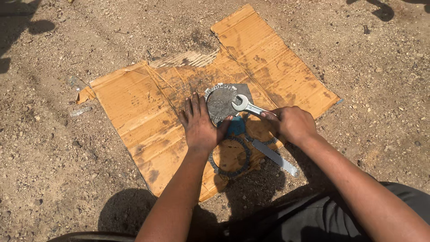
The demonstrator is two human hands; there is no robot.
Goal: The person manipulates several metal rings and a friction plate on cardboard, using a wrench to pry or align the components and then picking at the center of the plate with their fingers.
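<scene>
Left hand [200, 127] flat, fingers spread, pressing on a toothed metal plate [220, 102] near the middle of the cardboard sheet [134, 105]. Right hand [293, 123] closed around the handle of a silver wrench [247, 106], its open head resting on the plate. Just beside the left wrist, toward the sheet's near edge, a ring-shaped disc [231, 157] lying flat, and a flat metal bar [275, 157] beneath the right forearm. Dirt ground [53, 157] all around.

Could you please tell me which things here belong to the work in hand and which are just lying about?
In hand:
wrench in right hand
toothed disc under left hand

Lying about:
toothed ring
flat bar
cardboard
</scene>
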